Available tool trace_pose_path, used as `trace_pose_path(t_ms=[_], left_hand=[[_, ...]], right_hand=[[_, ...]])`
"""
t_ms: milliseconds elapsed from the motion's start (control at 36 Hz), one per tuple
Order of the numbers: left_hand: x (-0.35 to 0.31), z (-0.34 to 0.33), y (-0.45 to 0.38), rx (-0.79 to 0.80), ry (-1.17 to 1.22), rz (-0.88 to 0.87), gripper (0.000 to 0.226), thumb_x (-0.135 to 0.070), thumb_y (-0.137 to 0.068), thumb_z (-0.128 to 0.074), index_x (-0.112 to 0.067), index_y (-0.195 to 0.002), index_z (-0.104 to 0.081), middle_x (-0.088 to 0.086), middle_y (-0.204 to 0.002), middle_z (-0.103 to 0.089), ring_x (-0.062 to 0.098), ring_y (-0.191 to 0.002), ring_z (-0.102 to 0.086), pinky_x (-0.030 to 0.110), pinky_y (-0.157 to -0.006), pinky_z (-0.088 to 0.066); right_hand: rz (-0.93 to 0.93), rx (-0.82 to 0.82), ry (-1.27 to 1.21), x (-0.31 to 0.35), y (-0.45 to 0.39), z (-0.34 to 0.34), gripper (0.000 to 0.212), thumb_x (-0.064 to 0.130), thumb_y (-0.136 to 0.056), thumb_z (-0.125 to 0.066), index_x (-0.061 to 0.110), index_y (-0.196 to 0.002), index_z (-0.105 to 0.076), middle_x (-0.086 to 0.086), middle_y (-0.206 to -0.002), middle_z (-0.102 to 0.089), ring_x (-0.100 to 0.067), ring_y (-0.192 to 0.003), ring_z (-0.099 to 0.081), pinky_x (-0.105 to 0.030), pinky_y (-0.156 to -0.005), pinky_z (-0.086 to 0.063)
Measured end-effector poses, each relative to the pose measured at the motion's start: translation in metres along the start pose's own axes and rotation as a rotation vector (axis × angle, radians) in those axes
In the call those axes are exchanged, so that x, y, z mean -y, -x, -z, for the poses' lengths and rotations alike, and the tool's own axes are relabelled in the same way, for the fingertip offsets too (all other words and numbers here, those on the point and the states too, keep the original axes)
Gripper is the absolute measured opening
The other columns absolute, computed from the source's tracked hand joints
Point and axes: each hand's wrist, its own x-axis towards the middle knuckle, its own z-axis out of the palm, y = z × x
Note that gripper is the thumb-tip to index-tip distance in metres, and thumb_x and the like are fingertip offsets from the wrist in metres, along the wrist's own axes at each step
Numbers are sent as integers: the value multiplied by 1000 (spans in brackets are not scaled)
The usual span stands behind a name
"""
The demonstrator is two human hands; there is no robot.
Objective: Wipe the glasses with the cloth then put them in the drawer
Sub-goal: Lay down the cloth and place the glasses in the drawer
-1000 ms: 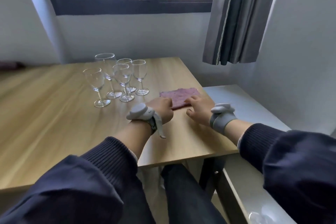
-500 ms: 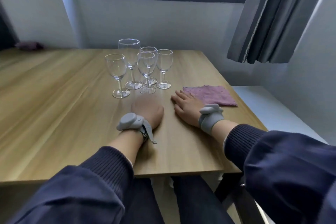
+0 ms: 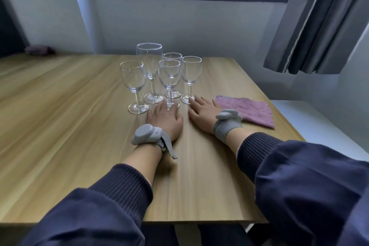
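Several clear stemmed glasses stand upright in a cluster on the wooden table [image 3: 69, 118]; the tallest glass [image 3: 150, 66] is at the back. My left hand [image 3: 164, 119] lies flat on the table, its fingertips at the foot of the front middle glass [image 3: 169, 78]. My right hand [image 3: 203, 112] also lies flat, fingers straight, fingertips touching the foot of the rightmost glass [image 3: 191, 74]. A purple cloth [image 3: 251, 110] lies flat just right of my right hand. No drawer is in sight.
A white cabinet top [image 3: 319, 126] adjoins the table's right edge. A grey curtain [image 3: 323, 22] hangs at the upper right under the window. A small dark purple bundle [image 3: 40, 49] sits at the far left by the wall.
Both hands slid forward and left from the cloth to the feet of the glasses. The view turned left, so the drawer unit at the lower right dropped out of sight.
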Motion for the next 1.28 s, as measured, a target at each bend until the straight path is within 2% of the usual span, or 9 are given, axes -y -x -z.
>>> trace_pose_path(t_ms=[333, 417, 528, 611, 694, 806, 944, 1111, 1278], left_hand=[[-5, 6, 31, 32, 53, -31, 45, -32, -101, -26, -34, -146, -29, -2, -160, -15, 16, -147, -13, 41, -119, -5], [-6, 7, 39, 32, 71, -69, 43, -27, -100, -30, -29, -142, -34, -2, -158, -21, 15, -146, -16, 40, -119, -8], [-8, 15, 51, -3, 195, -107, 35, -19, -95, -40, -20, -130, -43, 2, -136, -49, 23, -128, -43, 35, -109, -26], [-5, 22, 52, 31, 485, 4, 40, -11, -90, -49, -13, -130, -41, 11, -133, -51, 30, -122, -48, 34, -102, -35], [-6, 34, 50, -39, 861, 51, 55, -6, -88, -59, -9, -136, -32, 13, -144, -39, 27, -134, -39, 36, -109, -33], [-14, 56, 41, -106, 1074, 1, 81, -4, -83, -70, -9, -147, -21, 16, -151, -31, 27, -137, -35, 37, -112, -31], [-22, 75, 23, -88, 1082, -95, 93, -6, -79, -75, -14, -150, -17, 16, -153, -27, 26, -138, -35, 42, -114, -31], [-28, 81, 18, -114, 970, -96, 87, -16, -74, -81, -11, -145, -32, 11, -133, -49, 21, -109, -53, 39, -99, -46], [-28, 89, 30, -126, 916, -98, 85, -22, -66, -87, -12, -138, -44, 5, -115, -57, 25, -103, -62, 47, -90, -54]], right_hand=[[20, -84, 14, 1, 42, -2, 52, 36, -100, -23, 26, -151, -20, 3, -159, -17, -16, -147, -9, -39, -117, 9], [25, -165, -7, 3, 60, 2, 46, 31, -99, -31, 23, -144, -35, 1, -151, -34, -18, -141, -23, -37, -118, 1], [-14, -274, -21, 2, 79, 7, 36, 28, -93, -43, 18, -128, -49, -2, -131, -52, -21, -123, -42, -31, -106, -22], [-167, -320, -216, -3, 85, 13, 45, 30, -86, -55, 15, -128, -47, -6, -127, -55, -26, -119, -46, -32, -98, -30], [-285, -377, -569, -13, 83, 23, 70, 33, -77, -69, 13, -135, -36, -7, -134, -49, -28, -121, -47, -38, -101, -38], [-179, -339, -966, -16, 75, 48, 93, 18, -74, -78, 20, -146, -20, -11, -141, -37, -24, -118, -45, -49, -98, -46], [-49, -325, -1033, -7, 63, 80, 93, 10, -76, -77, 20, -148, -19, -9, -140, -38, -25, -117, -50, -36, -99, -45], [-31, -311, -886, -1, 54, 94, 77, 23, -76, -79, 15, -140, -38, -11, -130, -52, -23, -106, -55, -39, -97, -47], [-74, -367, -829, -4, 65, 99, 90, 29, -67, -85, 11, -142, -39, -6, -119, -59, -23, -101, -60, -41, -95, -49]])
